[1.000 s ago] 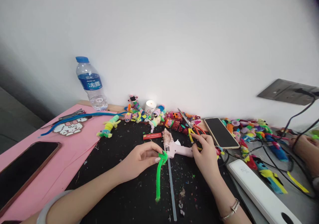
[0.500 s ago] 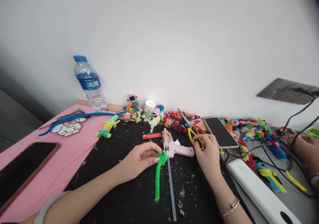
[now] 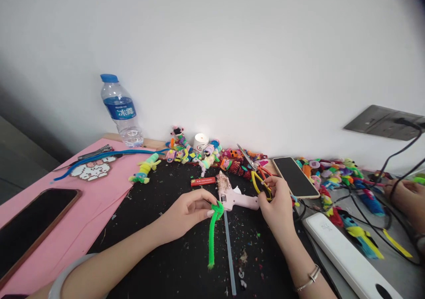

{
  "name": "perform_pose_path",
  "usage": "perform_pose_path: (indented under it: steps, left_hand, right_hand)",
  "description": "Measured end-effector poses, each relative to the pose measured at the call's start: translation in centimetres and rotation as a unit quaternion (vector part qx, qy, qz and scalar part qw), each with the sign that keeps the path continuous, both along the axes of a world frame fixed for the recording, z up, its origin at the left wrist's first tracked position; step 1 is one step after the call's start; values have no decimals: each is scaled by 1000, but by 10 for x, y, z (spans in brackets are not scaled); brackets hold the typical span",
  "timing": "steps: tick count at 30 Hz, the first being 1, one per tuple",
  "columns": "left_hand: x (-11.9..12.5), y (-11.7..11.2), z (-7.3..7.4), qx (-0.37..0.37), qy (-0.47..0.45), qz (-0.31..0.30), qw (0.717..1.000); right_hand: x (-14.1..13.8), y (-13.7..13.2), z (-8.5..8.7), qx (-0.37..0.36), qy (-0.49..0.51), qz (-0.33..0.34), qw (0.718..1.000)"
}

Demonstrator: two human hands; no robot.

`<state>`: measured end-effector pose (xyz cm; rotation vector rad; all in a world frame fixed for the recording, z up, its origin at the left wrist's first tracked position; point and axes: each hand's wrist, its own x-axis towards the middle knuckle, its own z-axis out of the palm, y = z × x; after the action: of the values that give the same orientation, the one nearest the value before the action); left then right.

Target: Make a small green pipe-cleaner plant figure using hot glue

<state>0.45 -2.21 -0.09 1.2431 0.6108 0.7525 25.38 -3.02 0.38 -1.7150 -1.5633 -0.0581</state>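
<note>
My left hand (image 3: 194,210) is closed in a pinch on a bright green pipe cleaner (image 3: 211,241). Its upper end is coiled into a small knot at my fingertips, and the tail hangs straight down. At the right, my right hand (image 3: 277,203) has its fingers closed on the yellow handle of scissors (image 3: 255,175), whose blades point up and left. Orange handle parts show beside the yellow loop. Between my hands a pale pink glue gun (image 3: 242,200) lies on the black mat, with a long translucent glue stick (image 3: 229,254) reaching toward me.
Pipe-cleaner figures (image 3: 209,155) line the wall around a paper cup (image 3: 201,143). A water bottle (image 3: 121,113) and a dark phone (image 3: 36,226) are at left, another phone (image 3: 295,177) at right. Black cables (image 3: 352,201), a white device (image 3: 348,254) and another person's hand (image 3: 407,199) are farther right.
The whole view has shifted very slightly. Both my hands keep their holds, and the green pipe cleaner and scissors stay practically where they were.
</note>
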Motion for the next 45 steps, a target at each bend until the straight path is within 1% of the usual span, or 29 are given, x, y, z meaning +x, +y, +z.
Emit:
perform_pose_path:
  steps: [5, 12, 15, 20, 26, 30, 32, 34, 37, 41, 45]
  left_hand:
    - [1, 0, 0, 2, 2, 3, 1000]
    - [0, -1, -1, 3, -2, -1, 1000]
    - [0, -1, 0, 4, 5, 0, 1000]
    - [0, -1, 1, 7, 12, 1, 1000]
    - [0, -1, 0, 7, 12, 1, 1000]
    - [0, -1, 1, 3, 7, -2, 1000]
    - [0, -1, 1, 5, 8, -1, 1000]
    - [0, 0, 1, 8, 9, 0, 1000]
    - [0, -1, 1, 8, 9, 0, 1000]
    - [0, -2, 1, 7, 15, 0, 1000]
    - [0, -2, 1, 10, 12, -3, 1000]
  right_hand:
    - [0, 0, -1, -26, -16, -3, 1000]
    - [2, 0, -3, -73, -33, -41, 996]
    - [2, 0, -5, -85, -38, -46, 995]
    - [2, 0, -4, -68, -18, -28, 997]
    - [-1, -2, 1, -48, 22, 8, 999]
    - [-2, -2, 4, -54, 64, 42, 996]
    - [-2, -2, 3, -62, 69, 61, 994]
    - [-1, -1, 1, -64, 54, 77, 993]
    - [-1, 1, -3, -54, 1, 94, 994]
    - [2, 6, -9, -28, -74, 99, 992]
    - [3, 13, -11, -32, -106, 99, 989]
